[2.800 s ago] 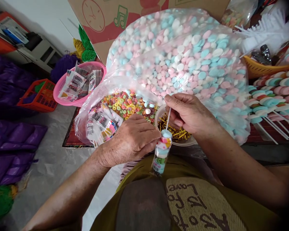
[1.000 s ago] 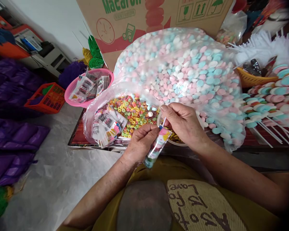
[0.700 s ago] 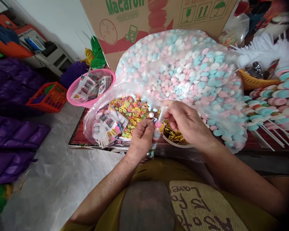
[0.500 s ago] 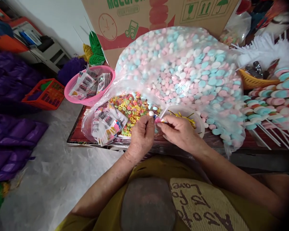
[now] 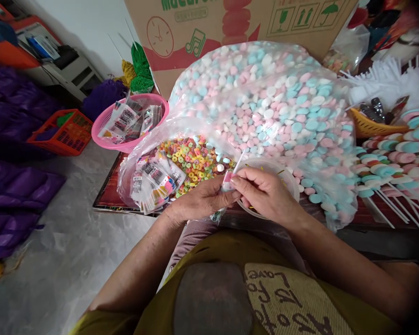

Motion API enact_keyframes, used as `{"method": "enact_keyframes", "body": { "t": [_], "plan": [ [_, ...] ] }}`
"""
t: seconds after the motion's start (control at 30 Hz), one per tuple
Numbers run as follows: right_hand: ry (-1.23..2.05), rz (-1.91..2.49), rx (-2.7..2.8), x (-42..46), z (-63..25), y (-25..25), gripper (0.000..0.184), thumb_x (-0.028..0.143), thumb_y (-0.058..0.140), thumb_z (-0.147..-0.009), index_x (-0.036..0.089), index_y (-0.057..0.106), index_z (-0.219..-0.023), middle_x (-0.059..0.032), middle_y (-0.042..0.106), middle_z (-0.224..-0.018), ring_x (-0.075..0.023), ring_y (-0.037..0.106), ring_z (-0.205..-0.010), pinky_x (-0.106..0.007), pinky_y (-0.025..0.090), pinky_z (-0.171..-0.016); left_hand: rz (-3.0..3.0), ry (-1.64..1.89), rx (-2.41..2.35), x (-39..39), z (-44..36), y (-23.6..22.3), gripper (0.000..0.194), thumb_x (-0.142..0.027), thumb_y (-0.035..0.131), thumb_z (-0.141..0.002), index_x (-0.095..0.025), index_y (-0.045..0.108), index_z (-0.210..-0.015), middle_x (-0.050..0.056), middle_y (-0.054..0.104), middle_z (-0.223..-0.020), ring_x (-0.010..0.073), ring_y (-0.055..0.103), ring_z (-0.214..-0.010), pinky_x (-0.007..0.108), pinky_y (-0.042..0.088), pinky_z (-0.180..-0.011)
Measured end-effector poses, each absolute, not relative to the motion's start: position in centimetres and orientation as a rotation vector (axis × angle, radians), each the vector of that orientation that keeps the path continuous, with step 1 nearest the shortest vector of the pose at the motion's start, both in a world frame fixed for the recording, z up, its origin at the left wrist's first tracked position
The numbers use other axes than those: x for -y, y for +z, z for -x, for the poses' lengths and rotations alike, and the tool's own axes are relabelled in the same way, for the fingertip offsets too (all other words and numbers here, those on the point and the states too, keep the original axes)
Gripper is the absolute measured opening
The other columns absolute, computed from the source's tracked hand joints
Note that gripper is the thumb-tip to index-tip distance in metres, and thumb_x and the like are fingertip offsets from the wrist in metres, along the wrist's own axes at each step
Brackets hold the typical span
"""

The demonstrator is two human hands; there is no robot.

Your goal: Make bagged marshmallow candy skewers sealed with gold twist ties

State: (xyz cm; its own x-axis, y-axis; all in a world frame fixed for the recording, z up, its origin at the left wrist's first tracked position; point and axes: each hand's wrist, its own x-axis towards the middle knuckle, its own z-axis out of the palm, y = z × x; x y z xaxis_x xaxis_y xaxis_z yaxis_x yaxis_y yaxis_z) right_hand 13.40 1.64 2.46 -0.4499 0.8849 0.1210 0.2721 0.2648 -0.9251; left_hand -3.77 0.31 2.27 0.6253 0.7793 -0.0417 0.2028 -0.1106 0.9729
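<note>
A marshmallow skewer (image 5: 227,180) in a clear printed wrapper is between my two hands, its white stick (image 5: 238,163) leaning up and to the right. My left hand (image 5: 202,197) is closed round the wrapped part and hides much of it; the lower end shows beneath the fingers. My right hand (image 5: 268,193) pinches the gathered wrapper at the base of the stick. Any tie between those fingertips is too small to make out. Under my right hand stands a white bowl (image 5: 294,179) with gold twist ties, mostly hidden.
A big clear bag of pastel marshmallows (image 5: 265,102) fills the table's middle. Ring-shaped gummies (image 5: 195,160) and printed wrappers (image 5: 153,179) lie at its left. More wrappers are in a pink basket (image 5: 101,130). Finished-looking skewers (image 5: 384,163) lie at right, by a yellow basket (image 5: 373,125).
The skewer, first hanging upright below my hands, has risen and its wrapper top is now gathered round the stick. My right fingers moved from the stick to the wrapper.
</note>
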Motion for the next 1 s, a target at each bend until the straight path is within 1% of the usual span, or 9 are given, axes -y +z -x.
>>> {"method": "enact_keyframes", "body": {
  "t": [0.1, 0.33, 0.43, 0.5, 0.63, 0.7, 0.83, 0.93, 1.0],
  "plan": [
    [1.355, 1.027, 1.828, -1.5, -13.1, 2.3, 0.032, 0.037, 0.044, -0.091, 0.019, 0.05, -0.065, 0.0054, 0.045, -0.044, -0.008, 0.043, -0.04, -0.021, 0.034, -0.042, -1.702, 0.539, -0.838, -0.4, 3.9, 2.9, 0.031, -0.036, 0.043, -0.093, -0.017, 0.067, -0.092, 0.003, 0.065, -0.087, 0.0133, 0.057, -0.076, 0.024, 0.045, -0.073],
    [0.216, 0.955, 1.985, -2.5, -13.4, 2.1, 0.02, 0.02, 0.049, -0.088, 0.018, 0.056, -0.07, -0.0003, 0.054, -0.057, -0.0116, 0.048, -0.051, -0.025, 0.039, -0.05, -1.295, 0.502, -0.997, -0.5, 4.0, 2.9, 0.025, -0.036, 0.053, -0.083, -0.014, 0.059, -0.071, 0.0, 0.059, -0.064, 0.011, 0.056, -0.055, 0.023, 0.044, -0.056],
    [-0.161, 0.739, 2.14, -3.3, -14.4, 3.7, 0.013, 0.017, 0.048, -0.09, 0.018, 0.06, -0.09, -0.007, 0.063, -0.083, -0.0201, 0.059, -0.083, -0.035, 0.049, -0.075, -1.196, 0.502, -1.015, -0.5, 4.1, 2.8, 0.022, -0.031, 0.052, -0.082, -0.014, 0.058, -0.07, -0.001, 0.057, -0.06, 0.0094, 0.055, -0.049, 0.022, 0.042, -0.052],
    [-0.385, 0.473, 2.51, -3.5, -14.7, 4.2, 0.019, 0.017, 0.043, -0.092, 0.017, 0.06, -0.101, -0.0097, 0.063, -0.1, -0.0255, 0.054, -0.105, -0.048, 0.041, -0.094, -1.263, 0.472, -0.976, -0.6, 4.5, 2.7, 0.022, -0.031, 0.053, -0.081, -0.014, 0.056, -0.067, 0.0, 0.058, -0.062, 0.0094, 0.055, -0.051, 0.023, 0.043, -0.054],
    [-0.505, 0.249, 2.872, -3.1, -14.2, 3.2, 0.032, 0.011, 0.03, -0.095, 0.015, 0.062, -0.09, -0.0054, 0.062, -0.08, -0.0217, 0.055, -0.085, -0.057, 0.03, -0.102, -1.391, 0.221, -0.843, -0.8, 5.0, 2.3, 0.025, -0.037, 0.056, -0.081, -0.015, 0.054, -0.071, 0.0, 0.057, -0.065, 0.0111, 0.056, -0.057, 0.024, 0.045, -0.058],
    [-0.304, 0.348, 2.941, -2.8, -14.0, 2.1, 0.032, 0.01, 0.032, -0.092, 0.016, 0.062, -0.081, -0.0053, 0.061, -0.072, -0.0211, 0.055, -0.078, -0.055, 0.033, -0.097, -1.55, 0.108, -0.894, -0.6, 4.9, 2.3, 0.026, -0.039, 0.051, -0.085, -0.015, 0.055, -0.074, 0.0, 0.058, -0.067, 0.0132, 0.057, -0.06, 0.025, 0.045, -0.06],
    [0.572, 0.827, 2.846, -1.9, -14.0, 0.7, 0.015, 0.013, 0.047, -0.081, 0.017, 0.058, -0.071, -0.0079, 0.064, -0.069, -0.0205, 0.058, -0.069, -0.038, 0.045, -0.073, -2.323, 0.002, -1.31, 1.0, 3.7, 3.0, 0.022, -0.027, 0.044, -0.089, -0.014, 0.061, -0.085, 0.007, 0.064, -0.079, 0.0215, 0.06, -0.075, 0.034, 0.045, -0.071],
    [1.558, 1.084, 2.285, -0.6, -14.5, 1.3, 0.025, 0.019, 0.04, -0.08, 0.02, 0.047, -0.056, -0.0011, 0.052, -0.048, -0.0126, 0.047, -0.046, -0.026, 0.038, -0.048, -2.795, 0.123, -1.333, 2.6, 3.0, 3.6, 0.024, -0.018, 0.041, -0.091, -0.014, 0.064, -0.095, 0.01, 0.066, -0.082, 0.0229, 0.061, -0.075, 0.035, 0.043, -0.07],
    [2.12, 1.092, 1.755, -0.1, -15.1, 2.0, 0.027, 0.023, 0.039, -0.078, 0.021, 0.04, -0.051, 0.0017, 0.042, -0.04, -0.01, 0.038, -0.038, -0.024, 0.03, -0.04, -2.917, 0.374, -1.205, 3.2, 3.1, 3.4, 0.023, -0.018, 0.043, -0.091, -0.018, 0.065, -0.099, 0.009, 0.069, -0.085, 0.0213, 0.062, -0.074, 0.033, 0.042, -0.068]
  ]
}}
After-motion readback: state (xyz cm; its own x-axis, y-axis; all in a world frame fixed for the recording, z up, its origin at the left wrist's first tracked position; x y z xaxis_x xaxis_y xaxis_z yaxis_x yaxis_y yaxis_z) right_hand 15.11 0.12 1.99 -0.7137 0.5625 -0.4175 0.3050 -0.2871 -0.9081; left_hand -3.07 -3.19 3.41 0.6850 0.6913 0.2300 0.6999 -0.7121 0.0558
